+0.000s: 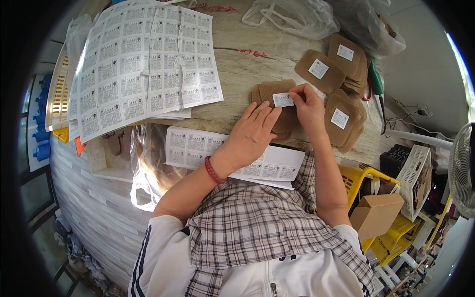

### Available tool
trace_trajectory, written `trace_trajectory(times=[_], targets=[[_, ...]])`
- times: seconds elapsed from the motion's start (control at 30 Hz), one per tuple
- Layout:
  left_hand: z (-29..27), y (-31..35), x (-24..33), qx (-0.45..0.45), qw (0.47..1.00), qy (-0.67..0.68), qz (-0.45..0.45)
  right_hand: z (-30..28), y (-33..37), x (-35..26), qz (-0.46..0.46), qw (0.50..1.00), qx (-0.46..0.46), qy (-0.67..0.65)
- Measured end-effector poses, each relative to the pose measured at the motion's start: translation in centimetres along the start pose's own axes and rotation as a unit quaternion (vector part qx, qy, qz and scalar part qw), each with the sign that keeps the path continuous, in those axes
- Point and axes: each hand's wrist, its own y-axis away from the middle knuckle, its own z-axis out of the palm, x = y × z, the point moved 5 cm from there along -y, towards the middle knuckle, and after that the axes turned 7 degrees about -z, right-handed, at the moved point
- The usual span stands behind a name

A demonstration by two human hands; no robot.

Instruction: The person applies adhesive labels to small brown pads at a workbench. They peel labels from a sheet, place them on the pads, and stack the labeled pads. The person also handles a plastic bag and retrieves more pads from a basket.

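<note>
My right hand [311,108] pinches the right edge of a small white printed label [282,100] between thumb and fingers. The label is over a stack of brown, textured, rounded pads [288,120]. My left hand [250,134] has its fingers stretched out, the tips at the stack's left side, just below the label. Under my left wrist, a strip of label sheet [190,147] lies at the table's near edge, partly bare of labels at its right end. To the right are more brown pads [338,133], the top ones each bearing a white label.
Large sheets of printed labels [148,64] cover the table's left. Clear plastic bags [292,17] lie at the back. A green-handled tool [376,78] sits at the right edge. A yellow basket [354,178] with a cardboard box [376,215] and a fan [462,168] stand right.
</note>
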Motion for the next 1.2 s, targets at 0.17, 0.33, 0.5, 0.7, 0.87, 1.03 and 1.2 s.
trace_trajectory(times=[0.17,0.33,0.5,0.7,0.87,1.03,1.2], targets=[[0.2,-0.3,0.3,0.008,1.000,-0.029,0.000,0.0,0.1,-0.3,-0.011,1.000,0.002,0.024],[1.1,-0.2,0.0,0.003,0.999,-0.051,0.001,0.0,0.4,-0.8,-0.044,0.998,0.015,0.046],[1.0,-0.2,0.2,-0.001,0.997,-0.075,0.010,-0.7,1.3,-2.8,-0.070,0.989,0.100,0.081],[1.4,0.2,0.0,0.015,0.998,-0.067,0.009,-1.4,0.8,-0.2,0.006,0.998,0.061,0.031],[1.3,0.5,-0.1,0.021,0.999,-0.042,0.009,-1.2,-0.8,1.0,0.094,0.995,-0.034,-0.019],[0.8,0.8,-0.2,0.050,0.999,0.006,0.002,-0.8,0.1,-0.3,0.058,0.992,-0.054,-0.098],[-0.9,2.1,0.1,0.121,0.993,0.010,-0.012,-5.1,3.1,-1.3,0.020,0.961,0.093,-0.260]])
